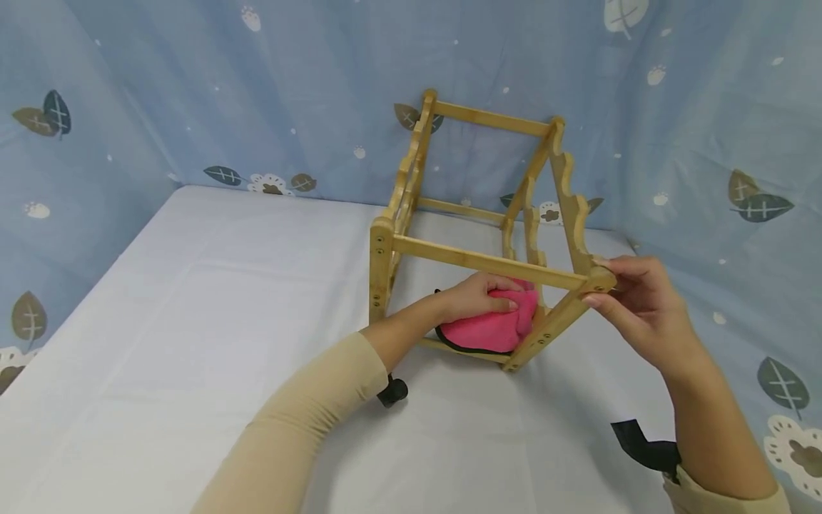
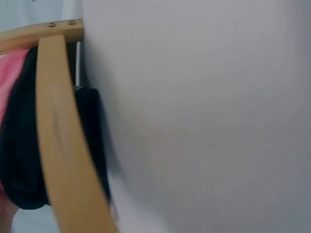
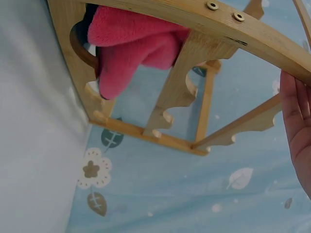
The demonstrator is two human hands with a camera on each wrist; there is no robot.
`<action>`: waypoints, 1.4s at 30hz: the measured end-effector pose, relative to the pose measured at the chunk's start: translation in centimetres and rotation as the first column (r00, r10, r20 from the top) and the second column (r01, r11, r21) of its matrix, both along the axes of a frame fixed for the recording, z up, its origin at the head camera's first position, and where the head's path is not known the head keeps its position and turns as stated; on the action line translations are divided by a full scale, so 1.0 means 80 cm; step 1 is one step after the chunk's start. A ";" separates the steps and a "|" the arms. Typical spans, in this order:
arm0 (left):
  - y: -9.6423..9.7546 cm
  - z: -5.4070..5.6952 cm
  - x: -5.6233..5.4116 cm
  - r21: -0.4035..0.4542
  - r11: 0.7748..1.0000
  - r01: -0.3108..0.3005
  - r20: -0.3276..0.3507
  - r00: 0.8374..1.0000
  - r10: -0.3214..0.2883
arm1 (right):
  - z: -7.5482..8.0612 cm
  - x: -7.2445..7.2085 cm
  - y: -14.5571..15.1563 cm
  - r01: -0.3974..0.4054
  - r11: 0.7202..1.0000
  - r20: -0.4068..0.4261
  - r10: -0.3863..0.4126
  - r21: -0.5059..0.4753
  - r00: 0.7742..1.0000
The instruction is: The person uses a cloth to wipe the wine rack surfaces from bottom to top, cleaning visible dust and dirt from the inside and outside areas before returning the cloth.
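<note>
A light wooden rack [image 1: 488, 260] with scalloped side rails stands on the white surface. My left hand [image 1: 478, 296] reaches in under its front top bar and grips a pink plush cloth [image 1: 481, 332] with black edging. The cloth lies bunched in the rack's lower part, close to the right side. In the right wrist view, the pink cloth [image 3: 131, 48] shows between the scalloped rails. Pinched between the thumb and fingers of my right hand [image 1: 642, 310] is the rack's front right top corner. The left wrist view shows a wooden bar [image 2: 68, 136] crossing the black edging [image 2: 22, 145].
A blue curtain [image 1: 308, 86] printed with leaves and flowers hangs behind and at both sides. White cloth [image 1: 257, 285] covers the flat surface under the rack. Black straps [image 1: 648, 446] are on both wrists.
</note>
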State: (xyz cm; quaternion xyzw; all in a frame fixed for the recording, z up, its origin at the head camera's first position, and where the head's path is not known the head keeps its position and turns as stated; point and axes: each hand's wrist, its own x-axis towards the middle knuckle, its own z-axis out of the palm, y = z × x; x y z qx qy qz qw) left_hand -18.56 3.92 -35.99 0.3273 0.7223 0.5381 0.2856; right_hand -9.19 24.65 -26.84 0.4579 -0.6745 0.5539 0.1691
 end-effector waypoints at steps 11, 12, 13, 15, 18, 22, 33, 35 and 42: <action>0.007 0.003 -0.005 -0.346 0.919 0.189 -0.198 0.943 -0.268 | -0.004 0.005 0.005 0.002 1.000 0.016 -0.001 -0.017 1.000; 0.008 0.004 -0.007 -0.391 0.900 0.190 -0.206 0.936 -0.287 | -0.004 0.006 0.005 0.005 1.000 0.021 -0.005 -0.016 1.000; 0.007 0.006 -0.009 -0.440 0.879 0.185 -0.214 0.929 -0.303 | -0.004 0.006 0.006 0.008 1.000 0.026 -0.007 -0.016 1.000; 0.005 0.015 -0.012 -0.539 0.827 0.159 -0.247 0.909 -0.336 | -0.004 0.006 0.006 0.014 1.000 0.028 -0.013 -0.020 1.000; 0.001 0.034 -0.015 -0.668 0.733 0.128 -0.270 0.876 -0.399 | -0.004 0.006 0.005 0.004 0.999 0.028 -0.003 -0.037 1.000; 0.003 0.045 -0.015 -0.703 0.701 0.116 -0.281 0.861 -0.424 | -0.004 0.005 0.003 -0.019 0.997 0.027 0.021 -0.073 0.999; 0.022 -0.001 -0.015 -0.624 0.769 0.137 -0.307 0.862 -0.403 | -0.001 0.003 -0.006 -0.016 0.998 0.007 0.016 -0.068 1.000; 0.022 0.000 -0.018 -0.605 0.770 0.200 -0.271 0.858 -0.436 | -0.001 0.003 -0.007 -0.013 0.998 0.006 0.014 -0.068 1.000; 0.028 0.009 -0.036 -0.659 0.708 0.255 -0.270 0.798 -0.539 | -0.002 -0.002 -0.009 -0.018 0.997 0.011 0.019 -0.069 1.000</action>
